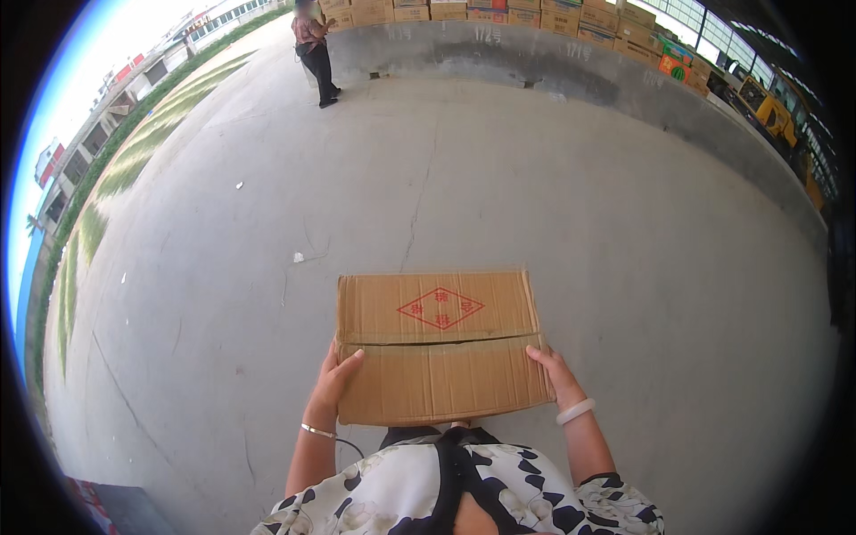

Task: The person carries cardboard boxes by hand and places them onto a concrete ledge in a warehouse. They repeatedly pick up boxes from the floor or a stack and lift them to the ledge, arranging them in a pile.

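Note:
A brown cardboard box (446,383) is held in front of my body, between both hands. Its two top flaps meet along a seam with a narrow dark gap, and a red diamond mark is printed on the far flap. My left hand (337,373) grips the left side, thumb laid over the top edge near the seam. On the opposite side my right hand (555,370) clasps the box the same way. The fingers under and behind the sides are hidden. What the box contains cannot be seen.
Grey concrete floor (535,187) stretches ahead, with cracks and small white scraps. A low concrete wall (428,58) curves across the far side, with stacked cartons (562,18) on it. Another person (314,49) stands near the wall at far left. Yellow machinery (774,116) is at far right.

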`<move>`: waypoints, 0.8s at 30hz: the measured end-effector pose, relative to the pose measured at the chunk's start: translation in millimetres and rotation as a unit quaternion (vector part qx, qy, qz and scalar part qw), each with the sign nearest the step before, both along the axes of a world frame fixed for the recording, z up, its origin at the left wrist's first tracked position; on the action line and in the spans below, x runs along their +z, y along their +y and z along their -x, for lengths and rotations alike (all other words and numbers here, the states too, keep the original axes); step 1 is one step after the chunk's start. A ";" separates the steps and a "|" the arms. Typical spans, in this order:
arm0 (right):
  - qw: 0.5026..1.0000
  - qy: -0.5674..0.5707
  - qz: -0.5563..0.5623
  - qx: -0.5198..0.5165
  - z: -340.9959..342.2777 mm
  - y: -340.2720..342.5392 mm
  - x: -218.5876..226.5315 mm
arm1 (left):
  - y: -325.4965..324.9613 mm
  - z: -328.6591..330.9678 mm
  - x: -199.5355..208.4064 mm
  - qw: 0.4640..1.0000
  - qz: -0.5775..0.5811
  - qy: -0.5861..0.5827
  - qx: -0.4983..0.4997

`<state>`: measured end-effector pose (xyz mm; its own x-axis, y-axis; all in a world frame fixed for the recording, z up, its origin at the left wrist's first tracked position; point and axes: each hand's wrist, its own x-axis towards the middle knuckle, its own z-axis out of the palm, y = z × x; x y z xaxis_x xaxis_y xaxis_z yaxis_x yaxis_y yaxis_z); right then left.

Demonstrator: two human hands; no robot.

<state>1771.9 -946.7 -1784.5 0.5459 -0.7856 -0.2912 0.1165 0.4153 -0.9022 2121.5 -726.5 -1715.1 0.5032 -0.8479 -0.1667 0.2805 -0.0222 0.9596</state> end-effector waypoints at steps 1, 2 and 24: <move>1.000 0.000 0.001 0.001 2.1 -0.5 -1.8 | -0.2 0.1 -4.9 1.000 0.001 0.000 0.001; 1.000 0.014 -0.002 0.001 4.9 -1.3 -2.6 | -2.2 -0.6 -11.1 1.000 -0.005 0.003 -0.009; 0.983 0.038 -0.019 -0.180 107.3 -26.1 -7.9 | -163.5 37.3 -28.5 0.982 0.016 0.035 -0.185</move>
